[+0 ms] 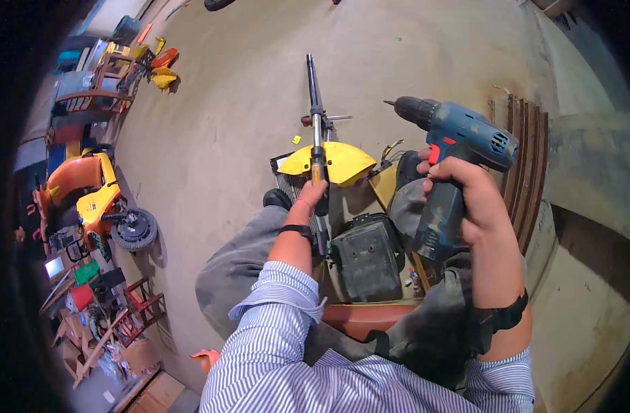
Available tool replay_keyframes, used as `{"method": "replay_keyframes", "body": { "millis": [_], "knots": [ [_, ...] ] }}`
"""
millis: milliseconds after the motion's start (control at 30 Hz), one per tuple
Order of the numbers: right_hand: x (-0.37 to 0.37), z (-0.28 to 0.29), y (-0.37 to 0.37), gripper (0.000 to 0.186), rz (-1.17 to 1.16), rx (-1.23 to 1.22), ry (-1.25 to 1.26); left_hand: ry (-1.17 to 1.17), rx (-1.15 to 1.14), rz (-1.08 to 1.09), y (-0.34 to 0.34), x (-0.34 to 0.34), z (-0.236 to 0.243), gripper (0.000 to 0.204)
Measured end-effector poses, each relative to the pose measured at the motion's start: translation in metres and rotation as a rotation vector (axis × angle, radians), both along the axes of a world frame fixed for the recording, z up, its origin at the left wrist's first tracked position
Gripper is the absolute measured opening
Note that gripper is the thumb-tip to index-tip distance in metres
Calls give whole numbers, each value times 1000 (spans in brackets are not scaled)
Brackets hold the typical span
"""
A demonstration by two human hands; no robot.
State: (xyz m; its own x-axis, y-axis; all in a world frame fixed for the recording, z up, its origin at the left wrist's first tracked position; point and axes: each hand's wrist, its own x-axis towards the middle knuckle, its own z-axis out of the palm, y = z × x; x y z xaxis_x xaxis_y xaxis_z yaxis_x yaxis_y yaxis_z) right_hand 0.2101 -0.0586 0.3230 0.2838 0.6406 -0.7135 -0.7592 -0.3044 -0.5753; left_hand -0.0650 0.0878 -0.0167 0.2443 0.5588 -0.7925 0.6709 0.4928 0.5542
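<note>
My left hand (305, 199) is closed round a long metal shaft (315, 120) that points away from me and has a short crossbar partway along it. Beneath the shaft lies a curved yellow plastic panel (349, 162). My right hand (473, 193) grips a blue-and-black cordless drill (470, 131) by its handle, raised to the right of the shaft, its bit pointing left. Between my legs sit a black plastic box (366, 258), some loose wire ends (390, 151) and a reddish-brown padded piece (366, 318).
An orange-and-yellow small vehicle (88, 203) with a black wheel stands at the left, among piled chairs, boards and cardboard (160, 392). Loose yellow and orange parts (163, 76) lie at the upper left. Brown slats (531, 165) lean at the right near a concrete wall (597, 158).
</note>
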Motion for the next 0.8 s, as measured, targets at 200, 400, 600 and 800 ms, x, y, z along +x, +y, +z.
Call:
{"method": "replay_keyframes", "body": {
  "millis": [200,400,600,800],
  "knots": [
    [-6,-3,7,26,29,-31,-20,259,212,-44,-40,39,-3,48],
    [-27,0,26,27,108,-82,-36,353,198,-49,-44,19,14,54],
    [-44,-31,34,32,308,-246,-102,304,115,45,-63,13,23,51],
    [-77,-100,37,24,570,-324,-290,249,36,86,-47,3,20,57]
  ]
}}
